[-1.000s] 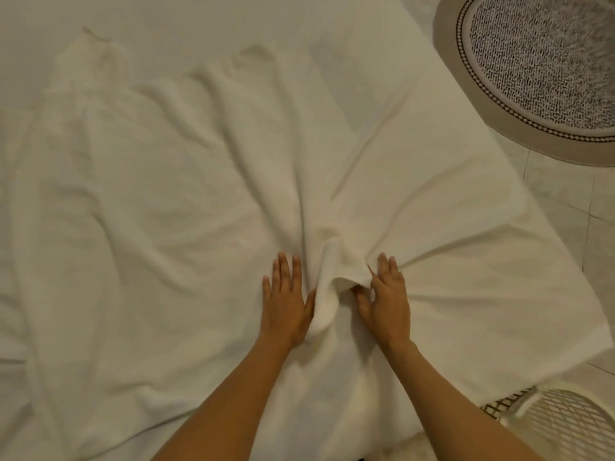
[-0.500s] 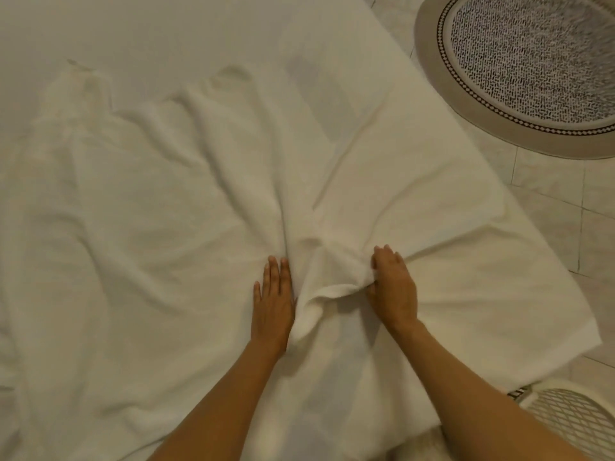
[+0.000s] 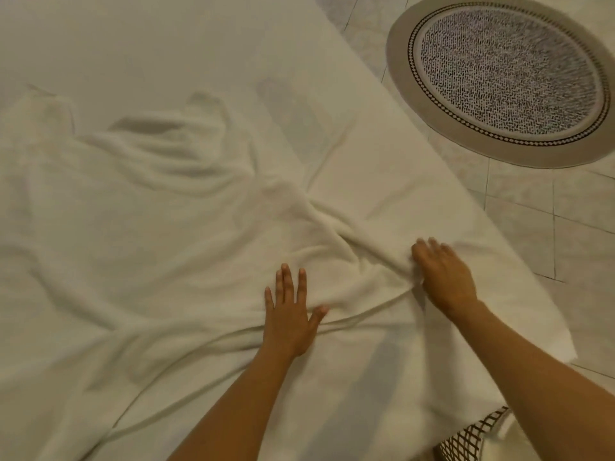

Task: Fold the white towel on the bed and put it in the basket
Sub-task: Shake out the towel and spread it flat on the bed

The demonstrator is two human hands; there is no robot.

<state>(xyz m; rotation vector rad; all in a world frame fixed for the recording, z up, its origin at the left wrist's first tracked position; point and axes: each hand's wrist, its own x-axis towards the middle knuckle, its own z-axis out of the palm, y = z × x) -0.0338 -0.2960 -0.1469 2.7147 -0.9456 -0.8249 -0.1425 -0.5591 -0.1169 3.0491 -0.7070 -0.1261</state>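
A large white towel [image 3: 139, 247] lies spread and wrinkled over the white bed [image 3: 166, 44]. My left hand [image 3: 289, 314] rests flat on the towel near its middle, fingers straight and spread. To its right, my right hand [image 3: 442, 277] presses on the towel beside a raised ridge of cloth, its fingers blurred and slightly bent. The towel's right side hangs toward the bed's edge. A white basket [image 3: 472, 437] with a dark lattice wall shows at the bottom right, mostly hidden under my right forearm.
A round patterned rug [image 3: 509, 74] with a beige border lies on the tiled floor [image 3: 549, 227] to the right of the bed. The far part of the bed carries no towel.
My right hand slid to the right across the towel, pulling the ridge of cloth flatter. My left hand stayed flat in place. The camera view shifted slightly.
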